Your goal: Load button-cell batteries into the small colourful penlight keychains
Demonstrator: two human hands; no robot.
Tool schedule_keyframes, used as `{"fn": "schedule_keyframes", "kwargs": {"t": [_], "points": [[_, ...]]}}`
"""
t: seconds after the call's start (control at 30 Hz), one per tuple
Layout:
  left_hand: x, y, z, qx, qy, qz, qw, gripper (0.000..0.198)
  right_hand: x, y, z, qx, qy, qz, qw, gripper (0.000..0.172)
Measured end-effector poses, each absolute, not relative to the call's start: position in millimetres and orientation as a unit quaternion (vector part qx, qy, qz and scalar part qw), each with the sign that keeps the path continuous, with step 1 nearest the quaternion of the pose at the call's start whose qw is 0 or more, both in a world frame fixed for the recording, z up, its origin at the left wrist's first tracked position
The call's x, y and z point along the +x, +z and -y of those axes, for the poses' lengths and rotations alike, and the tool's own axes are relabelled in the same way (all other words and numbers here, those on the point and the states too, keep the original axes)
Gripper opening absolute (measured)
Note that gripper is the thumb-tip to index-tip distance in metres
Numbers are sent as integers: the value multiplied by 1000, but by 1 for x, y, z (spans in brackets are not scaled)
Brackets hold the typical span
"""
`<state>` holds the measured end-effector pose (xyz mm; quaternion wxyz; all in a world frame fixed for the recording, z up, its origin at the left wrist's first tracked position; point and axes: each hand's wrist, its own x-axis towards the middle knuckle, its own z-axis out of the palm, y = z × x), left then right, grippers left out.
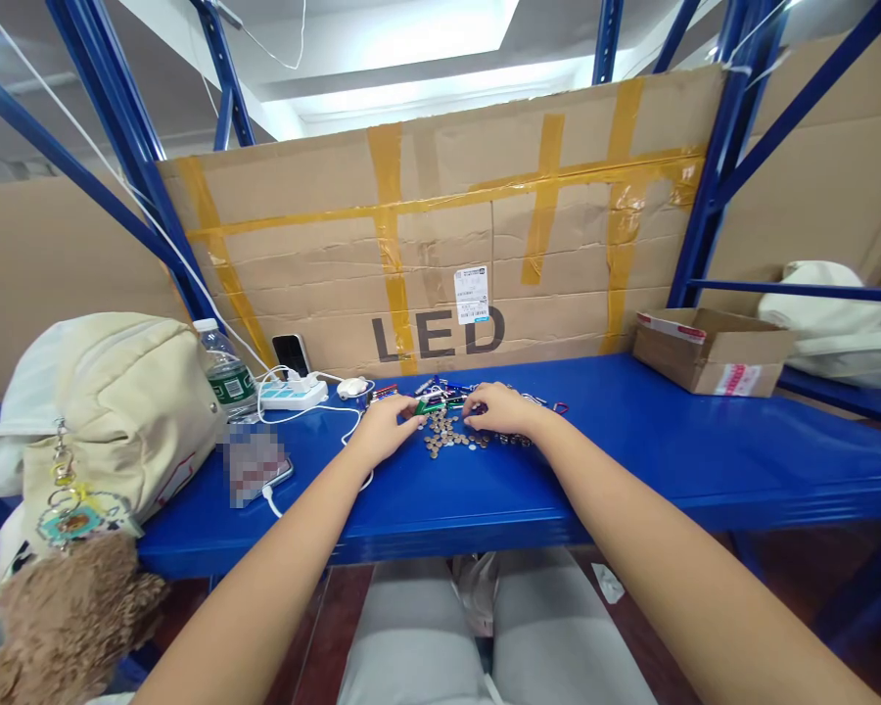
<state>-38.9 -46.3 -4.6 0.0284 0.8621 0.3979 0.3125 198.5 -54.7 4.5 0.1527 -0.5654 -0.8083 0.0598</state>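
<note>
Discs (444,432) between left hand (383,428) and right hand (502,407); both part-curled, grip unclear.

"How's the light?"
"Bright, from the white ceiling (411,39) at top centre. There's glare on the glossy amber packing tape (626,211) at upper right; the dark reddish floor (793,573), lower right, is dim."
"And sharpness?"
"The small round metal discs (444,438) at centre lack fine detail. Blocky pixelation (254,465) sits lower left."
"Distortion?"
"Wide-angle: the blue steel posts (110,93) lean."
</note>
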Motion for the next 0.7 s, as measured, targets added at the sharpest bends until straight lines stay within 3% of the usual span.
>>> {"fn": "schedule_keyframes", "kwargs": {"t": [0.13,0.7], "points": [[-39,-8,43,873,299,-385,18,18,192,3,58,-542,34,830,131,33],[-33,-18,38,873,300,-385,0,12,186,-9,41,-581,21,790,192,12]]}}
